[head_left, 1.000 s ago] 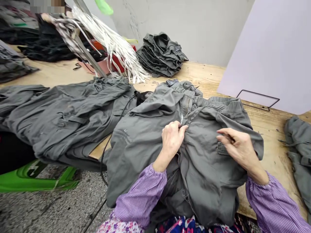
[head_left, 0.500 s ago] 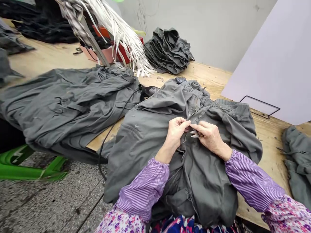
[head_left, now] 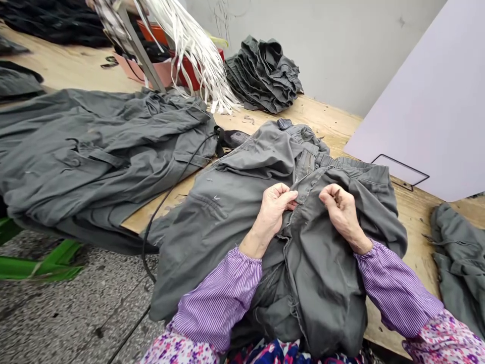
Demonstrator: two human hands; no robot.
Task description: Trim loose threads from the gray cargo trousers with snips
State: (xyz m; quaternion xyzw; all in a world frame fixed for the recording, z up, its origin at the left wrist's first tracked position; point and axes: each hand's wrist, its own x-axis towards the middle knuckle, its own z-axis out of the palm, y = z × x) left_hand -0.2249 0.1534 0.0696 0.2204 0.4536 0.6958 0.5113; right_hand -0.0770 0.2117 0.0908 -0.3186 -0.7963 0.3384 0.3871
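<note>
A pair of grey trousers lies spread before me, waistband away from me and the fly with its zip near the middle. My left hand pinches the cloth at the frayed seam below the zip. Right of that seam, my right hand is closed, thumb against forefinger, a little apart from the left. A small dark part of the thread snips shows among its fingers; the blades are hidden. I cannot tell whether a thread is pinched at its fingertips.
More grey garments lie to the left, with a black cable beside them. White strips hang from a metal stand near a stack of grey cloth. A pale board stands right; a green stool is lower left.
My right hand has moved right, away from my left hand, and turned so the snips' blades no longer show. My left hand keeps its pinch on the seam. The view has shifted slightly.
</note>
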